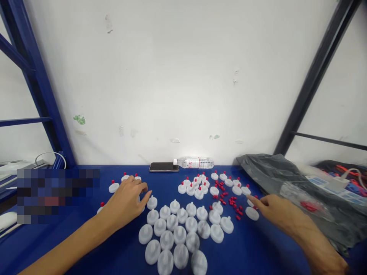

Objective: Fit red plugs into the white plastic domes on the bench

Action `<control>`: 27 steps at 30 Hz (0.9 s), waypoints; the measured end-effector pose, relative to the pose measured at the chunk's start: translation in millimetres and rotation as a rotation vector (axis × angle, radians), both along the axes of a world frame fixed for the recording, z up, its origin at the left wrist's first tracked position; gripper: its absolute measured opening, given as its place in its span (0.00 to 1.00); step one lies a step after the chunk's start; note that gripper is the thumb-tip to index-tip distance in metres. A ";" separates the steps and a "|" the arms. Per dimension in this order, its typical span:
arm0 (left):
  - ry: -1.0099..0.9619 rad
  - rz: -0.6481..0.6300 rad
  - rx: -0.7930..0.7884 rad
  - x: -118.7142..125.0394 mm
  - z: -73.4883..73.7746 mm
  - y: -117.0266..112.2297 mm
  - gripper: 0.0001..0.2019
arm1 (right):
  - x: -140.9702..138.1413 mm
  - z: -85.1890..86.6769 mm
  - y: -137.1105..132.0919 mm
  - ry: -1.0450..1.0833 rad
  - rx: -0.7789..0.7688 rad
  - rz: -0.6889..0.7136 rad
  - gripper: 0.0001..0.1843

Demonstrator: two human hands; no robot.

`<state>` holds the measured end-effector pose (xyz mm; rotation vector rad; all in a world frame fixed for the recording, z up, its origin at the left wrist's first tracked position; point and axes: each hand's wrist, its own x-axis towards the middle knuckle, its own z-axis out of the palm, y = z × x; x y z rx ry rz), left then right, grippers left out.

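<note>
My left hand [132,195] is over the left side of the blue table, thumb and index finger apart, close to a white disc with a short nozzle [151,203]. Another white piece is partly hidden under its fingers. My right hand [272,208] reaches in from the right, its thumb stretched out over a red-capped white disc [251,202] that it partly covers. Its other fingertips are hard to make out. Just below lies a pale disc [252,214]. Many uncapped white discs [180,234] stand between the hands, nozzles up. Loose red caps [233,201] are scattered nearer my right hand.
Capped discs [198,194] stand in a group at the back centre. A phone [163,167] and a lying water bottle [197,163] are against the wall. Grey plastic [269,172] and a clear bag of red pieces [306,202] lie at right. Blue frame posts [43,88] rise at left.
</note>
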<state>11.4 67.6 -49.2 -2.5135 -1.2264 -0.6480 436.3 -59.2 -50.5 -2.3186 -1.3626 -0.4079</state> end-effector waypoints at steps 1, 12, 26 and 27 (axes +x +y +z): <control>-0.003 -0.011 -0.019 0.8 -0.1 -1.1 0.14 | -4.8 4.5 0.5 0.043 -0.054 0.032 0.26; -0.111 -0.128 -0.229 7.4 3.8 -16.4 0.14 | -28.2 4.6 9.7 0.154 -0.195 0.174 0.09; -0.308 -0.228 -0.246 10.1 2.2 -12.5 0.16 | -30.7 7.8 18.1 0.174 -0.388 0.152 0.13; -0.309 -0.228 -0.250 10.6 4.1 -13.9 0.17 | -30.1 6.3 18.0 0.158 -0.375 0.169 0.14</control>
